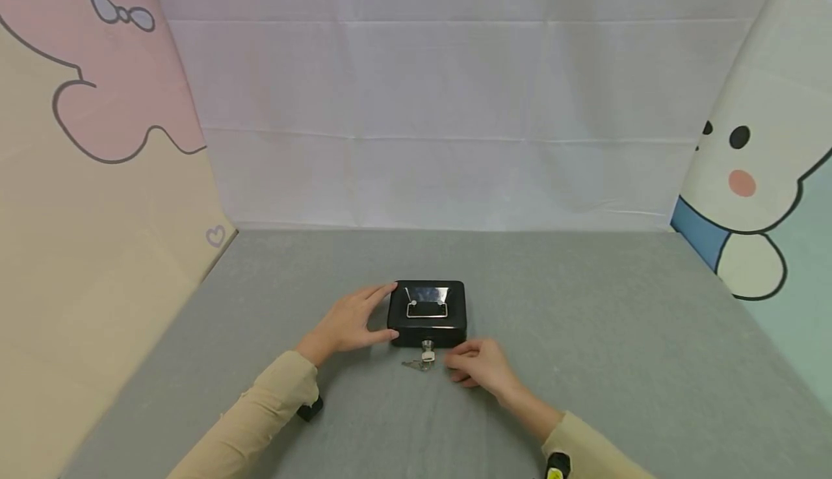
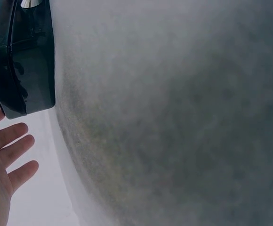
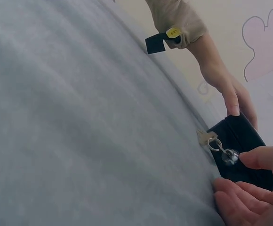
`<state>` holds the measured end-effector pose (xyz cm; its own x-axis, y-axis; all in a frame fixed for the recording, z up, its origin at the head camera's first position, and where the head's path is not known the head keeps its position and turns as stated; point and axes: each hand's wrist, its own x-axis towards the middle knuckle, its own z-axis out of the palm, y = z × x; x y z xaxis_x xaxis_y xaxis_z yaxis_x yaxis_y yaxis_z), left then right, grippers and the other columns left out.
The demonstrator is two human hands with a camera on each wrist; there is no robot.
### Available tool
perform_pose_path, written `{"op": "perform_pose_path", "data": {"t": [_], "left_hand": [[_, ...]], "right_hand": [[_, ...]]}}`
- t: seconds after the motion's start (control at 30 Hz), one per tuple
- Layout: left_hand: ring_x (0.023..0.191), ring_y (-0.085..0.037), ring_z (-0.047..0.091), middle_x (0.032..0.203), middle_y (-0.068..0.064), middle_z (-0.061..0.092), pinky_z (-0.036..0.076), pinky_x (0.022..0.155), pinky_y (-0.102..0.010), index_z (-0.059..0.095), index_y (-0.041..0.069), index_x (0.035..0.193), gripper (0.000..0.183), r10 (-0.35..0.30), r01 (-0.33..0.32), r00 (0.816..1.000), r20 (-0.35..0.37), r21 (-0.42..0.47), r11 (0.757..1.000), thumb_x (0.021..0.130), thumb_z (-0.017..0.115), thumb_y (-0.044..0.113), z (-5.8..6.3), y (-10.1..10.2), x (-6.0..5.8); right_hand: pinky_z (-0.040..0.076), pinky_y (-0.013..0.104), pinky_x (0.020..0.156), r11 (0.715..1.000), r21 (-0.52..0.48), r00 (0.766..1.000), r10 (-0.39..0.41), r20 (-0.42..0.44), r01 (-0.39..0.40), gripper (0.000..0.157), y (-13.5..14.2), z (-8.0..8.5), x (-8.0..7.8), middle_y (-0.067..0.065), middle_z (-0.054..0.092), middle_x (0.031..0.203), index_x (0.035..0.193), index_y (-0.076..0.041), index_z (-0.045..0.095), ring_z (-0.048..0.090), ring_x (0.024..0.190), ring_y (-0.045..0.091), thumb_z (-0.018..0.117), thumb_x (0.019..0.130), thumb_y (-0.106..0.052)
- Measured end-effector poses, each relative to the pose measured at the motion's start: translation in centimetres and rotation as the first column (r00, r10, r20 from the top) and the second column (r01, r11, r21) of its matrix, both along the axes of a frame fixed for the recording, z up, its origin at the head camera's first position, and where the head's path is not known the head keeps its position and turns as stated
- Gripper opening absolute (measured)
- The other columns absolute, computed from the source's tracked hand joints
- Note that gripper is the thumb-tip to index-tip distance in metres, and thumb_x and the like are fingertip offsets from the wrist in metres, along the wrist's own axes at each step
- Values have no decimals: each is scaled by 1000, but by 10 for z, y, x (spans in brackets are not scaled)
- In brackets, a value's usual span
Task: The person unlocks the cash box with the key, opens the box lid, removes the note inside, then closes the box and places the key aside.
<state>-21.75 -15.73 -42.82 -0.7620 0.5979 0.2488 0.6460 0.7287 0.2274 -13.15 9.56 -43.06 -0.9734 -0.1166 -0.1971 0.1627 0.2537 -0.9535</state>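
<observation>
A black metal cash box (image 1: 427, 334) with a wire handle (image 1: 427, 316) on its lid sits on the grey table. A key (image 1: 427, 355) is in the lock at its front, and a ring with more keys (image 3: 207, 137) hangs from it. My left hand (image 1: 351, 321) spans the box's left side, index fingertip at the back corner and thumb at the front one. The other fingers of that hand stand spread and free in the left wrist view. Just right of the keys is my right hand (image 1: 482, 368), fingers loosely bent, apart from the key in the head view.
Grey cloth (image 1: 585, 334) covers the table around the box. A white sheet (image 1: 442, 103) hangs behind it. Side panels with cartoon drawings, a pink one (image 1: 130, 89) and a white one (image 1: 747, 175), border the table. Black bands sit at both sleeves.
</observation>
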Motion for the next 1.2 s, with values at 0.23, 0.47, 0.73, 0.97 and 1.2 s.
{"op": "perform_pose_path", "data": {"t": [0.23, 0.47, 0.73, 0.97, 1.2], "left_hand": [[116, -30, 49, 131, -12, 49, 42, 92, -48, 34, 14, 141, 82, 6, -5, 999, 35, -31, 1000, 76, 59, 58, 4, 0, 2], [117, -31, 47, 132, -14, 48, 40, 93, -49, 32, 13, 142, 82, 9, -7, 999, 51, -38, 999, 77, 59, 55, 4, -4, 4], [117, -29, 48, 131, -12, 48, 41, 93, -46, 33, 11, 141, 83, 15, -13, 999, 33, -39, 999, 77, 58, 57, 2, -6, 5], [118, -30, 47, 132, -12, 47, 40, 94, -47, 34, 9, 141, 82, 40, -38, 998, 47, -41, 998, 78, 57, 56, 1, -8, 7], [119, -30, 46, 133, -12, 46, 40, 95, -47, 33, 9, 141, 82, 54, -51, 996, 77, -41, 998, 79, 56, 56, -2, -6, 8]], "right_hand": [[48, 26, 50, 988, 145, 992, -28, -123, 46, 24, 24, 3, -9, 9, 66, 70, 86, 7, 64, 61, 59, 15, 72, 72, -10], [52, 36, 77, 965, 259, 932, 50, -358, 48, 40, 43, 0, -26, 20, 64, 101, 107, 9, 60, 63, 91, 28, 73, 74, -11], [46, 45, 88, 940, 337, 797, 243, -553, -52, 60, 49, -7, -40, 22, 54, 123, 123, 7, 51, 51, 112, 35, 75, 73, -12], [44, 45, 91, 922, 378, 760, 303, -575, -81, 64, 45, -11, -44, 19, 49, 130, 127, 4, 49, 45, 120, 33, 76, 73, -18], [39, 47, 95, 917, 379, 785, 324, -528, -124, 68, 42, -12, -43, 17, 41, 137, 134, -2, 43, 40, 124, 33, 73, 77, -22]]}}
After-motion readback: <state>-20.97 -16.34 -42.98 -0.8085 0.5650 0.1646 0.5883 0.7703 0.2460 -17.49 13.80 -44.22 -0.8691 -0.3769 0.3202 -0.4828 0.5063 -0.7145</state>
